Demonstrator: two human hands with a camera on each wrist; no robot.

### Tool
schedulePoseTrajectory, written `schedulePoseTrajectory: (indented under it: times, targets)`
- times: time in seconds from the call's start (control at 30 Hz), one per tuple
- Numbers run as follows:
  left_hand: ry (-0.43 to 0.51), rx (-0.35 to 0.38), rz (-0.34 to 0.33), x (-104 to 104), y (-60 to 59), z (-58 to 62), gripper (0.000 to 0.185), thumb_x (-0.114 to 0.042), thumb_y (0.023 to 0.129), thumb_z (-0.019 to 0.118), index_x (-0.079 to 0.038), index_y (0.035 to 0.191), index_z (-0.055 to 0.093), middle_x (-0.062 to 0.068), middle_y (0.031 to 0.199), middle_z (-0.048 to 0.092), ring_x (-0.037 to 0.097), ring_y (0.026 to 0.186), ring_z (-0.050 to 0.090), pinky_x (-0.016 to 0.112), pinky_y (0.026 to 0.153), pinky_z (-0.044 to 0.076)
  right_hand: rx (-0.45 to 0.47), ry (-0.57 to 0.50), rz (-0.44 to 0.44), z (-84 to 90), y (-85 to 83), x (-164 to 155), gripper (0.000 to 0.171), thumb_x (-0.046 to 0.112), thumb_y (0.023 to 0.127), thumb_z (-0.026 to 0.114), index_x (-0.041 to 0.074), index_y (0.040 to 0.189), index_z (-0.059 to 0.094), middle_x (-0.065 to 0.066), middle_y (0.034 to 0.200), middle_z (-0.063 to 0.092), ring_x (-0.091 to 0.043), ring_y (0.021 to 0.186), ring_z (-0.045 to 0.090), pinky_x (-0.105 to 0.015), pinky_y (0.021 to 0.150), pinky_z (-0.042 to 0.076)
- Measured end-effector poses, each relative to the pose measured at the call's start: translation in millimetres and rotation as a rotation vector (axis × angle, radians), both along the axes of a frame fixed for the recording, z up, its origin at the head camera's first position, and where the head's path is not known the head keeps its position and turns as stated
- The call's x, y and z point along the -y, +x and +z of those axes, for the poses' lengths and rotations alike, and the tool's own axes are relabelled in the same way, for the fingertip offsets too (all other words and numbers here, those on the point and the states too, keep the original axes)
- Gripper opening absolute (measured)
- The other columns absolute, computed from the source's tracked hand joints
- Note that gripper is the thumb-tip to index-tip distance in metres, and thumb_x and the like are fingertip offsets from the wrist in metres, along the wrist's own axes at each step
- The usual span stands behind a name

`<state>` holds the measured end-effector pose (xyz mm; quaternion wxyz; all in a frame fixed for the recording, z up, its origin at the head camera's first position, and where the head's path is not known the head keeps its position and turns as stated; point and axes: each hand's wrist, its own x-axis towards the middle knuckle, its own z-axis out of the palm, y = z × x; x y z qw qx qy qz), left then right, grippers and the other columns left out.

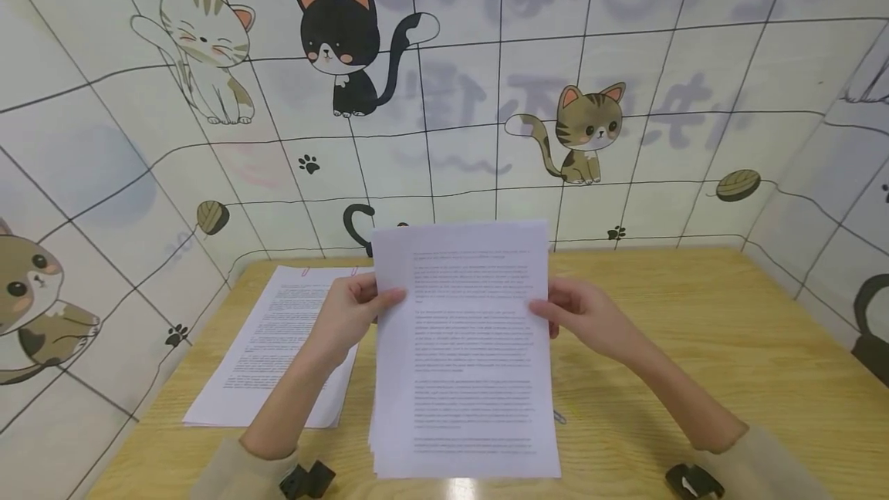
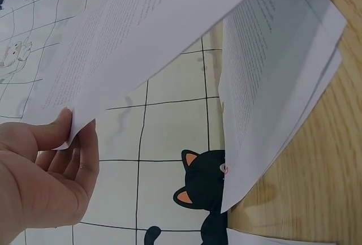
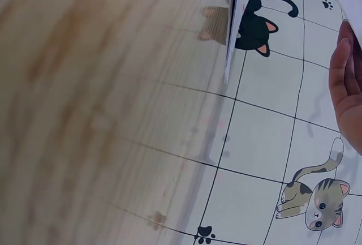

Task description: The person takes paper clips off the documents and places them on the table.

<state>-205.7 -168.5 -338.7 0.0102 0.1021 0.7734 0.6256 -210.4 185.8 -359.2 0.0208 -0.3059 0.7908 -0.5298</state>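
Note:
A stack of printed white sheets (image 1: 468, 346) is held upright above the wooden table (image 1: 694, 330), its lower edge near the table's front. My left hand (image 1: 354, 311) grips its left edge, thumb on the front. My right hand (image 1: 579, 319) grips its right edge the same way. In the left wrist view the left hand (image 2: 48, 171) pinches the edge of the held sheets (image 2: 141, 35). In the right wrist view only part of the right hand (image 3: 346, 81) shows at the frame's right side.
A second pile of printed pages (image 1: 278, 342) lies flat on the table's left part, also seen as the pile of pages (image 2: 271, 86) in the left wrist view. A small paper clip (image 1: 559, 417) lies by the held stack. Cat-patterned walls (image 1: 486, 99) enclose the table.

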Motion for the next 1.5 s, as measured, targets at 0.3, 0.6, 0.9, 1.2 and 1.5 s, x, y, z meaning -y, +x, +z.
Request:
schedulePoseTrajectory:
  times: [0.3,0.6,0.9,1.2,1.5]
  targets:
    - [-0.005,0.013,0.008,-4.7,0.4,2.7,0.027,-0.011,0.095,0.072,0.001,0.119,0.071,0.013,0.099,0.075,0.022,0.083,0.071,0.029,0.071,0.055,0.002,0.003,-0.068,4.4,0.4,-0.8,0.016,0.011,0.102,0.061,-0.001,0.11,0.068,-0.006,0.088,0.073,-0.02,0.069,0.064,-0.027,0.061,0.051]
    - [-0.001,0.016,-0.027,-9.9,-0.5,2.1,0.027,-0.014,0.096,0.07,0.0,0.12,0.07,0.011,0.099,0.075,0.021,0.083,0.071,0.029,0.072,0.055,0.002,0.006,-0.113,10.6,-1.2,-7.2,0.018,0.014,0.102,0.061,-0.001,0.11,0.068,-0.007,0.092,0.074,-0.02,0.075,0.069,-0.028,0.066,0.054]
    - [-0.019,0.019,-0.097,-24.1,-2.2,3.5,0.028,-0.016,0.097,0.069,-0.002,0.121,0.07,0.01,0.101,0.075,0.023,0.082,0.069,0.032,0.075,0.056,-0.017,0.034,-0.209,19.2,-2.1,-24.7,0.022,0.019,0.102,0.062,0.0,0.112,0.068,-0.006,0.09,0.074,-0.017,0.078,0.07,-0.027,0.069,0.055]
    - [0.021,-0.004,-0.183,-41.5,-6.2,0.5,0.017,-0.006,0.094,0.071,0.005,0.107,0.071,0.011,0.093,0.074,0.018,0.076,0.068,0.033,0.073,0.058,-0.043,0.041,-0.315,27.4,-5.0,-48.3,0.025,0.022,0.103,0.061,-0.001,0.111,0.067,-0.004,0.086,0.073,-0.015,0.074,0.067,-0.024,0.066,0.051]
    - [0.008,0.029,-0.154,-67.1,-13.8,0.7,0.014,-0.007,0.093,0.073,0.002,0.104,0.073,0.01,0.089,0.074,0.018,0.071,0.069,0.034,0.073,0.059,-0.087,0.086,-0.417,29.2,-6.4,-69.0,0.027,0.027,0.103,0.062,0.001,0.107,0.067,-0.003,0.084,0.072,-0.015,0.071,0.064,-0.023,0.065,0.047]
